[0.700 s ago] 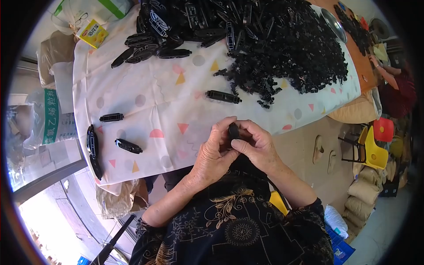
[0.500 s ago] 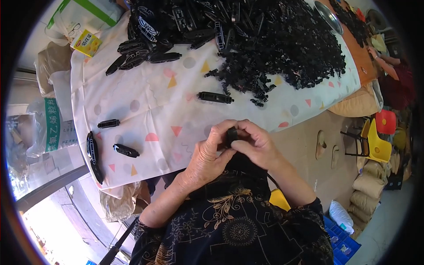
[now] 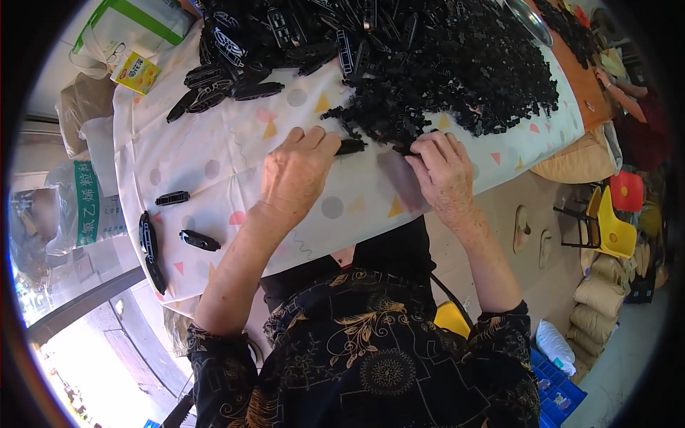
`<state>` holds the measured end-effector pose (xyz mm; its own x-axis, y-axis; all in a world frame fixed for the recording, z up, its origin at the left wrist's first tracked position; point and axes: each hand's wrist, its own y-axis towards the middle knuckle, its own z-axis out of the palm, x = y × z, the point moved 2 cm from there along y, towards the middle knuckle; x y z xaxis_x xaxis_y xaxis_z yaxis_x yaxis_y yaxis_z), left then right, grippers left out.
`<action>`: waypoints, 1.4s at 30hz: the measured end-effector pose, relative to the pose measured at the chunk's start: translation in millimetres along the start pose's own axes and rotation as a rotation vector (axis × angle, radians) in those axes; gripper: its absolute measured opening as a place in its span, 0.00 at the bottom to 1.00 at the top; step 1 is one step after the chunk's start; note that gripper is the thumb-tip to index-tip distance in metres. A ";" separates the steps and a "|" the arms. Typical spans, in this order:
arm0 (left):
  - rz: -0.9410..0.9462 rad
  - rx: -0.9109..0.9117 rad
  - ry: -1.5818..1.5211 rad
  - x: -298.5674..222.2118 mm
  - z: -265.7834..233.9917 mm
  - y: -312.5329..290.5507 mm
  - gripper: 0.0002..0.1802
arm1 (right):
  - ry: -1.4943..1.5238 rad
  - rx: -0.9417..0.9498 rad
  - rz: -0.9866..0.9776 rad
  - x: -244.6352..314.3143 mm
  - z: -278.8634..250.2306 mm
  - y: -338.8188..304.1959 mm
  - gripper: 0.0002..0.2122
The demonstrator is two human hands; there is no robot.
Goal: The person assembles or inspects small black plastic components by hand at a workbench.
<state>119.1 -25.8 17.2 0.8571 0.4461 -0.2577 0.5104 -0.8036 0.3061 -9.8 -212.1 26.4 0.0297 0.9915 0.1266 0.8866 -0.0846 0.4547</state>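
Observation:
My left hand reaches over the patterned cloth with its fingers curled round the near-left end of a long black plastic part. The rest of that part sticks out to the right of the fingers. My right hand is at the near edge of a wide heap of small black plastic pieces, its thumb and fingers pinched together on a small black piece. The fingers cover most of that piece. Beyond my left hand lies a pile of long black plastic parts.
Several black parts lie apart at the table's left side. A yellow box and a white-and-green bag stand at the far left corner. A metal bowl sits at the far right. Another person is beyond it; yellow chairs stand on the floor.
My hands were together near the table's front edge, around a small dark piece. They have parted and moved forward, the left to the long part, the right to the heap's edge.

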 end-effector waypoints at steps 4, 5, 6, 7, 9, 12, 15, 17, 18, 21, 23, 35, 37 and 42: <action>-0.087 -0.109 -0.238 12.2 0.1 -6.7 0.11 | 1.045 0.011 0.507 -7.9 4.9 -3.4 0.06; -0.244 -0.090 -0.533 15.9 2.5 -10.3 0.11 | 1.473 0.025 0.689 -8.6 5.9 -3.1 0.05; -0.401 -0.069 -0.826 16.7 3.3 -13.3 0.12 | 1.473 0.024 0.689 -6.9 3.3 -2.3 0.05; -0.400 -0.068 -0.826 13.1 0.5 -15.2 0.12 | 1.674 0.051 0.773 -3.3 2.5 -3.0 0.05; -0.619 0.063 -1.427 0.6 -1.1 -18.9 0.16 | 1.874 0.078 0.855 2.4 3.3 -6.8 0.06; -0.644 0.114 -1.648 -14.7 4.8 -20.9 0.19 | 2.053 0.082 0.901 9.1 6.1 -12.4 0.07; -0.659 0.159 -1.734 -22.9 9.4 -21.6 0.19 | 2.066 0.051 0.973 14.0 3.9 -11.7 0.07; -0.635 0.171 -1.848 -27.1 12.6 -22.9 0.18 | 2.054 0.063 0.942 15.9 3.3 -11.5 0.06; -0.633 0.173 -1.849 -29.5 13.0 -22.8 0.18 | 2.053 0.060 0.943 16.2 3.1 -12.6 0.06; -0.644 0.178 -1.940 -35.2 14.0 -22.3 0.18 | 1.930 0.093 0.829 21.9 0.4 -14.0 0.06; -0.642 0.181 -1.900 -36.3 14.3 -23.2 0.18 | 1.581 0.092 0.761 33.0 -5.2 -10.8 0.06; -0.569 0.030 -1.674 -46.6 14.9 -20.6 0.20 | 1.904 -0.177 0.915 63.0 17.2 -8.3 0.04; -0.579 0.026 -1.650 -47.3 15.4 -22.2 0.20 | 1.936 -0.141 0.948 66.6 18.2 -9.3 0.04; -0.527 0.045 -1.490 -43.4 20.2 -27.7 0.20 | 1.869 -0.176 0.820 72.2 20.4 -11.9 0.06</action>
<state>66.3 -30.9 1.4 -0.2583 -0.0820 -0.9626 0.6907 -0.7123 -0.1247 -8.7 -137.5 12.1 -0.1966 -0.5505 0.8113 0.8664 -0.4849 -0.1191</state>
